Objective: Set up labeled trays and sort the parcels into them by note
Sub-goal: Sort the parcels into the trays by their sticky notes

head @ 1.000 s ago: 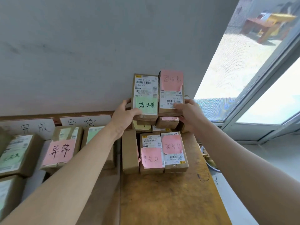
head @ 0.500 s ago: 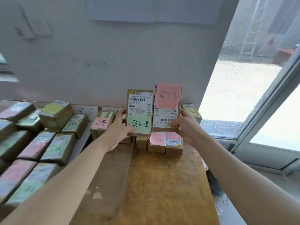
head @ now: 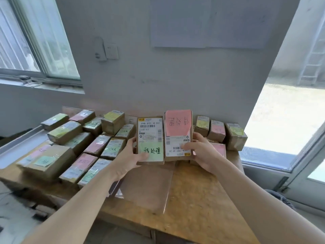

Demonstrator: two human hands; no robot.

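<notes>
The parcel with the green note [head: 150, 140] and the parcel with the pink note [head: 178, 136] are held upright, side by side and touching, above the far middle of the wooden table [head: 193, 199]. Their notes seem to carry the same characters, the pink one upside down, so both probably belong together. It is best to confirm that reading first, then lay them flat among matching parcels without knocking the rows of sorted parcels [head: 91, 148] at left.

The left hand [head: 131, 155] grips the green-noted parcel's left edge, thumb across its lower front. The right hand [head: 202, 154] clasps the other's right edge, thumb on the shipping label. Three small parcels [head: 217, 132] stand far right by the wall.
</notes>
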